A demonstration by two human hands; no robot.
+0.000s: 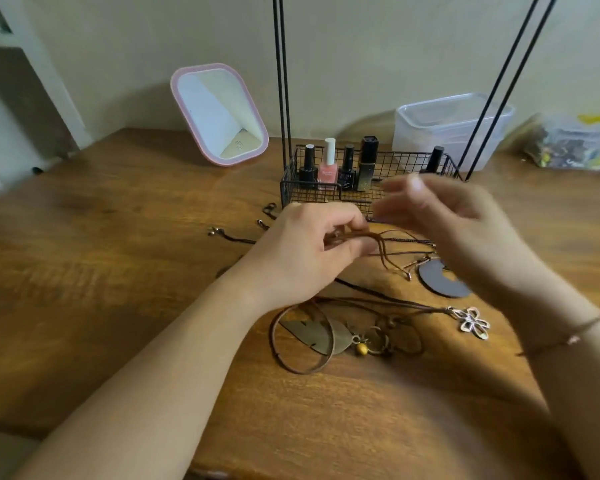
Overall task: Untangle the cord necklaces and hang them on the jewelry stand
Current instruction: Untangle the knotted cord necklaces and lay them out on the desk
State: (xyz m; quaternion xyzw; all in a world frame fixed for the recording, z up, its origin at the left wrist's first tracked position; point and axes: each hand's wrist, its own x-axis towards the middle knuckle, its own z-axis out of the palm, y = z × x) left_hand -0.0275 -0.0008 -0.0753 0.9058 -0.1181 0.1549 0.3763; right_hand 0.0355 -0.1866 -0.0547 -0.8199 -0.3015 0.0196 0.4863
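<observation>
Plainly, the head view showed the job at an early stage. The left hand [303, 252] pinched a brown cord [364, 237] between thumb and curled fingers, just near of the wire basket [291, 192] at the foot of the jewelry stand [280, 81]. The right hand [454, 220] hovered beside it, blurred, fingers loosely spread and apparently empty. The cord necklaces [326, 341] lay tangled on the wooden table [118, 271], nearer than the hands. As far as the stand's rods showed, nothing hung on them, so untangling and hanging seemingly remained.

Glossy wood table [118, 271]; black wire basket [291, 188]; leather-like cords [361, 237].
</observation>
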